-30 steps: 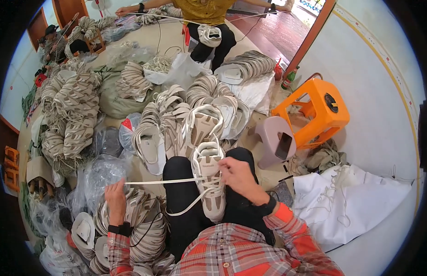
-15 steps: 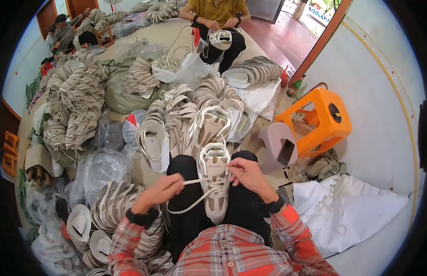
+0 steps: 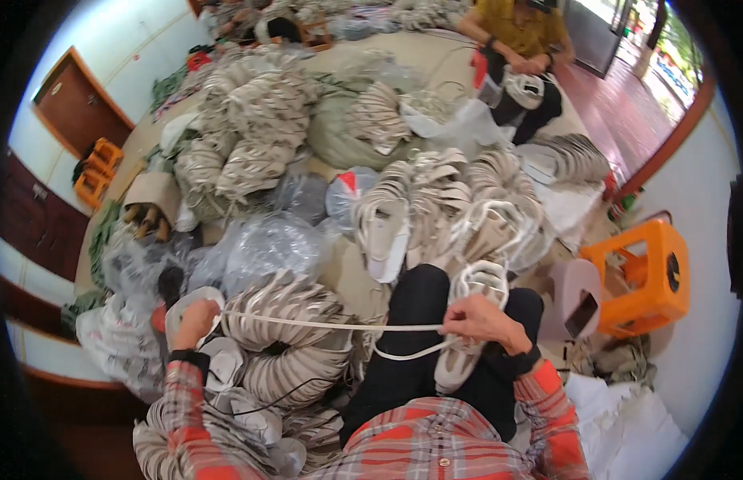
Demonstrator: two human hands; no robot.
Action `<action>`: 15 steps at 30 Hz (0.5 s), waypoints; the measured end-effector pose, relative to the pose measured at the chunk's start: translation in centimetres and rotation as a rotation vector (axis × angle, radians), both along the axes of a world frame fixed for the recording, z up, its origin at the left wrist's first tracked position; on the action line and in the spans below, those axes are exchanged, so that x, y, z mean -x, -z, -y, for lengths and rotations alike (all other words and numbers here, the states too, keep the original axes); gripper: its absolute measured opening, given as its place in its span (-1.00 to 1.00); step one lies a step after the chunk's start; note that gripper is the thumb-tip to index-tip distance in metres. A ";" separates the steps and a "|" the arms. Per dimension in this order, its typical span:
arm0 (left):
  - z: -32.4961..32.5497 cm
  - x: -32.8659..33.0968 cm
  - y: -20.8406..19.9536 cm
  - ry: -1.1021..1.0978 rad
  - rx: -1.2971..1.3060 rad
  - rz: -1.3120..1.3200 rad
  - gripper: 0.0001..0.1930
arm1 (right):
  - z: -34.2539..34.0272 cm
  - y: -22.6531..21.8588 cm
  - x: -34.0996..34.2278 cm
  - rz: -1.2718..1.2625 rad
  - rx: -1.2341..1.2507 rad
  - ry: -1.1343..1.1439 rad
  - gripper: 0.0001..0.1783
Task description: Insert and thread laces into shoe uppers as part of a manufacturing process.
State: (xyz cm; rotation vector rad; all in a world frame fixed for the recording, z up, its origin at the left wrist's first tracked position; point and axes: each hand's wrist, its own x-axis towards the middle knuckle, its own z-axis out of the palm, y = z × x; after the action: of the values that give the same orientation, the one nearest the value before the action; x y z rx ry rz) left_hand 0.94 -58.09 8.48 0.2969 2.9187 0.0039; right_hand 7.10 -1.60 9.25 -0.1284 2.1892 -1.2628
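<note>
Left hand [image 3: 197, 322] and right hand [image 3: 477, 322] hold 1 white lace [image 3: 331, 324] taut in pinched fingers; draw it evenly, untwisted, shoe [image 3: 458, 362] steady between the knees [image 3: 422, 294].

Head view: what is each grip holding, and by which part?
A pale lace, stretched between both: the right grip has it by the shoe, the left grip farther out; whether at its tip cannot be told.

A: Pale wall [image 3: 159, 48] up L, brown door [image 3: 75, 100] in it, dk-red door [image 3: 37, 220] nearer.
B: Yep, & R side: orange stool [image 3: 667, 274], mauve stool [image 3: 578, 278] just beside it.
A: Beige flr [image 3: 442, 60] too!
B: & daylight's pouring thru the doorway [image 3: 615, 112], top R!
</note>
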 end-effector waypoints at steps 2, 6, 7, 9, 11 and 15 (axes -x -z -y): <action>-0.8 0.0 2.1 0.143 0.278 -0.381 -0.89 | 0.9 0.0 -0.1 -0.141 -0.051 -0.201 -0.77; -4.7 2.2 5.5 -0.418 -0.077 -0.378 -0.86 | 7.1 -0.3 -2.4 -0.412 -0.120 -0.589 -0.76; -7.3 4.2 6.2 -0.599 -0.588 -0.243 -0.85 | 8.7 -0.7 -3.7 -0.393 -0.178 -0.619 -0.76; -11.5 5.8 6.3 -0.776 -1.419 0.042 -0.81 | 12.5 0.9 -5.6 -0.481 -0.040 -0.860 -0.79; -18.1 6.3 5.7 -0.711 -1.749 0.201 -0.71 | 15.2 0.6 -7.1 -0.646 0.099 -0.768 -0.76; -29.7 3.9 3.9 -0.476 -1.705 0.537 -0.72 | 16.0 2.7 -8.6 -0.610 0.083 -0.825 -0.73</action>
State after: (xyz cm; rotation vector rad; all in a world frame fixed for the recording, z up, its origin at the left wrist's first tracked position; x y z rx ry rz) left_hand -2.96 -28.38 4.61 -0.1851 1.6368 2.1432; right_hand 15.67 -17.62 6.51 -1.4436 2.1382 -0.8749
